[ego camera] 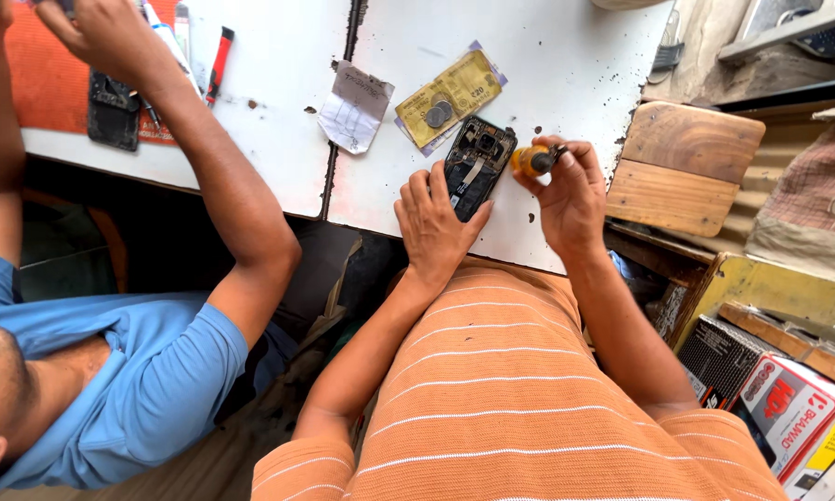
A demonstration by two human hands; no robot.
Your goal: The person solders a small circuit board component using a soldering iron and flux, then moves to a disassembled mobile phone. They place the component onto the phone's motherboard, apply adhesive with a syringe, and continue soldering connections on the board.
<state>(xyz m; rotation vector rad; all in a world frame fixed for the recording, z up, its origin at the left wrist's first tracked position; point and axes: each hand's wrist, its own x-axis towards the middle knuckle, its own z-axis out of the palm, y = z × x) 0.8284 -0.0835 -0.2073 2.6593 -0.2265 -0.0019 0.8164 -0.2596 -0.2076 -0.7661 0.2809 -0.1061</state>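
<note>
- View looks down from the wearer's head onto a white table, with an orange striped shirt filling the bottom of the frame
- An opened phone, its back cover off and dark insides showing, lies flat on the table near the front edge
- The phone's long axis runs on a diagonal: the camera end points up and to the right, away from the wearer, and the other end points down and to the left, toward the table edge
- The left hand rests palm down on the phone's near end, fingers laid along its left edge and lower part, pressing it to the table rather than closing around it
- The right hand sits just right of the phone, fingers closed around a screwdriver with a yellow-orange handle
- The screwdriver points left toward the phone's upper right corner; its tip is too small to tell whether it touches
- Above the phone lie a banknote with two coins on it, and a folded paper slip to its left
- A wooden block sits right of the table
- At left, another person in a blue shirt reaches an arm up over a second table with an orange mat, a dark phone and a red tool
</note>
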